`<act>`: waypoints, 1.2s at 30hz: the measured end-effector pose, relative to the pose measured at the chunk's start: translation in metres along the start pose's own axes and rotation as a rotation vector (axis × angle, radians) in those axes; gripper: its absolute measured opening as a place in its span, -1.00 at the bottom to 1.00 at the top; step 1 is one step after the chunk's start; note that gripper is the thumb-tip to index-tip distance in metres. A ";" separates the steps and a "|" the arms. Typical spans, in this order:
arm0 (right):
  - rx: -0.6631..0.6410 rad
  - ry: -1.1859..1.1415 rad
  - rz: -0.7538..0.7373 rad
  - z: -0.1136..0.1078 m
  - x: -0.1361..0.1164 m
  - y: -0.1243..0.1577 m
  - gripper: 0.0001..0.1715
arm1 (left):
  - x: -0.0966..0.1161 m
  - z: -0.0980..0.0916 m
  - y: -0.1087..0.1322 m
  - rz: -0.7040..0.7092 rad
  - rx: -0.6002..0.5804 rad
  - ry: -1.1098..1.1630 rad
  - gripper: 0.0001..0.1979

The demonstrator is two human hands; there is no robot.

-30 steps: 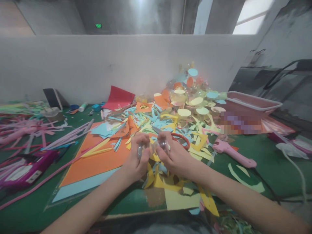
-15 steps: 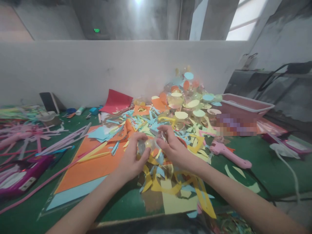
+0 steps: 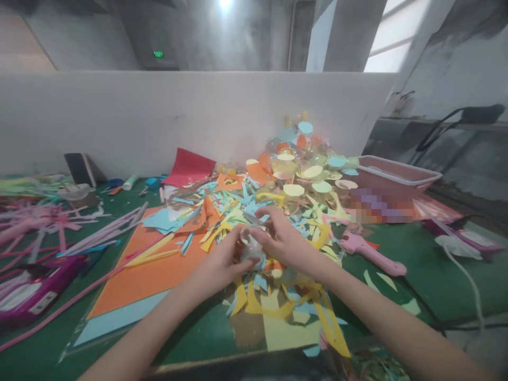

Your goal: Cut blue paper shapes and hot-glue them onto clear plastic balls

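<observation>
Both my hands meet above a heap of coloured paper scraps [image 3: 246, 211] on the green table [image 3: 416, 270]. My left hand [image 3: 222, 259] and my right hand [image 3: 280, 241] are closed together round a small clear plastic ball [image 3: 251, 246]. The left fingers cup it from below and the left. Over its top and right side curl the right fingers. A pile of clear balls with coloured paper discs [image 3: 305, 164] rises just behind my hands.
An orange sheet [image 3: 154, 264] over a light blue sheet lies to the left. A pink glue gun [image 3: 369, 248] lies to the right, a pink basket [image 3: 397, 177] behind it. Pink strips and a magenta box [image 3: 35, 288] fill the left side. A white wall stands behind.
My two hands have closed in on each other. The clear pieces they held a little apart are now pressed together as one ball, slightly lower and to the right.
</observation>
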State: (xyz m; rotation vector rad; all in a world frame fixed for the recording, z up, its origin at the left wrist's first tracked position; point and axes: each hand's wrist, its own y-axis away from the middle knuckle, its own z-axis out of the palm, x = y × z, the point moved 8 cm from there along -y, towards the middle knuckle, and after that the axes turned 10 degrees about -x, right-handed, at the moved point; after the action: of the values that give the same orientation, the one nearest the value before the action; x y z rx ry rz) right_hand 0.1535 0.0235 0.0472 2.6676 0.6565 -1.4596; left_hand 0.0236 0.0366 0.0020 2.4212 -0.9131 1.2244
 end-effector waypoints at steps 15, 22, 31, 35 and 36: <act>-0.001 -0.022 0.099 -0.002 0.022 -0.008 -0.78 | -0.003 -0.008 0.002 -0.017 0.048 -0.182 -0.43; -0.033 -0.051 0.097 -0.002 0.020 -0.006 -0.79 | -0.005 -0.009 -0.002 -0.042 0.041 -0.273 -0.52; 0.144 0.516 -0.051 -0.020 0.005 0.011 -0.73 | 0.004 -0.010 -0.003 0.038 0.041 -0.418 -0.75; 0.293 0.987 0.012 -0.058 0.027 0.074 -0.66 | 0.002 -0.012 -0.004 0.033 0.044 -0.424 -0.75; 0.332 1.087 0.046 -0.070 0.037 0.094 -0.67 | 0.002 -0.012 -0.005 0.030 0.044 -0.423 -0.75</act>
State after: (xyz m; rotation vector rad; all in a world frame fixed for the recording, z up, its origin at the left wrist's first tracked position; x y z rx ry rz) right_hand 0.2624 -0.0338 0.0407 3.5686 0.3435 0.0483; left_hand 0.0200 0.0451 0.0112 2.7673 -1.0425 0.7547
